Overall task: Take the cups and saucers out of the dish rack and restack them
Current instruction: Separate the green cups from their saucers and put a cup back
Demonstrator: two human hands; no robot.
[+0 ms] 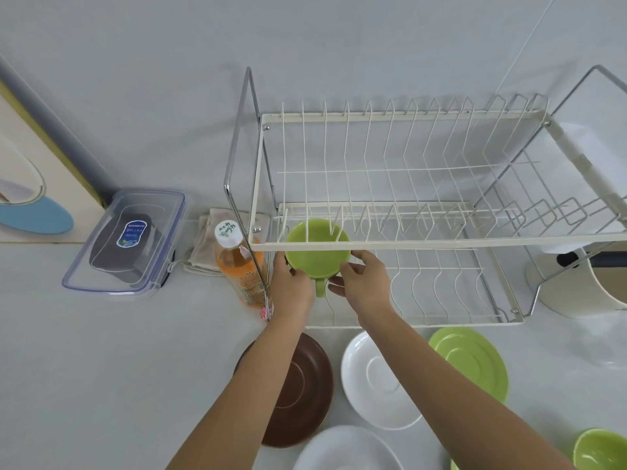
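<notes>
Just left of the frame's centre, both the left hand [292,287] and right hand [363,283] close their fingers around a green cup [317,254] on the rack's [424,246] lower tier, seemingly light, stiff and smooth, best held by its sides.

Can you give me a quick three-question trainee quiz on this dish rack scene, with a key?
1. True or false: both hands, left hand and right hand, are on the green cup.
2. Which tier of the dish rack is the cup on? A upper, B lower.
3. Fill in: the saucer on the counter between the brown saucer and the green saucer is ____.

Key: 1 true; 2 B; 3 white.
</notes>
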